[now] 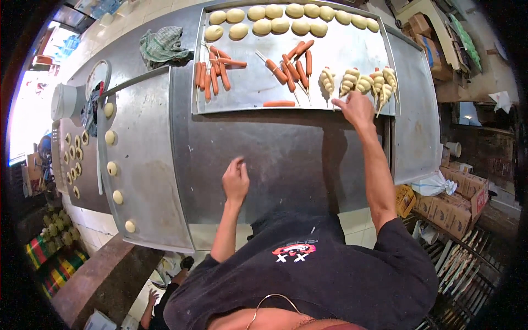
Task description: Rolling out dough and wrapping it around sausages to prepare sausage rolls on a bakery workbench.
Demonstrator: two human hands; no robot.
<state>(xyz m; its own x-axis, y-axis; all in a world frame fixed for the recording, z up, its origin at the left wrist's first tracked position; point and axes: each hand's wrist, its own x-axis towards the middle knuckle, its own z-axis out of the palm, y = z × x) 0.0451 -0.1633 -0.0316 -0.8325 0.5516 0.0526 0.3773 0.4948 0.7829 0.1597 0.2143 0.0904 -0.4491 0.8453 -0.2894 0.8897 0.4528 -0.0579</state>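
Head view, read as a clock around its centre, is showing the right hand (356, 110) at 2 o'clock, its thumb and fingertips apparently pinching the stick end of the leftmost dough-wrapped sausage (327, 81). Holding by the stick is probably sparing the soft coil from being squashed. That piece is lying on the near right part of a large metal tray (341, 47), which is spanning roughly 11 to 2 o'clock. Other wrapped sausages (349, 81) are resting beside it towards 2 o'clock, several sticks pointing nearer the person, likely offering handles. Of the two hands, the left hand (235, 180) is hovering over the table (264, 143) just off centre towards 8 o'clock, its fingers half-curled around nothing.

Bare sausages (302, 73), some on sticks, are lying in clusters at 11 and just past 12 o'clock, presumably staying within reach; a single sausage (279, 103) is lying along the near rim. Dough balls (280, 25) are lining the far side at 12 o'clock. At 9 o'clock a second tray (146, 154) is carrying well-spaced dough rounds (110, 137), the gaps probably preventing sticking.
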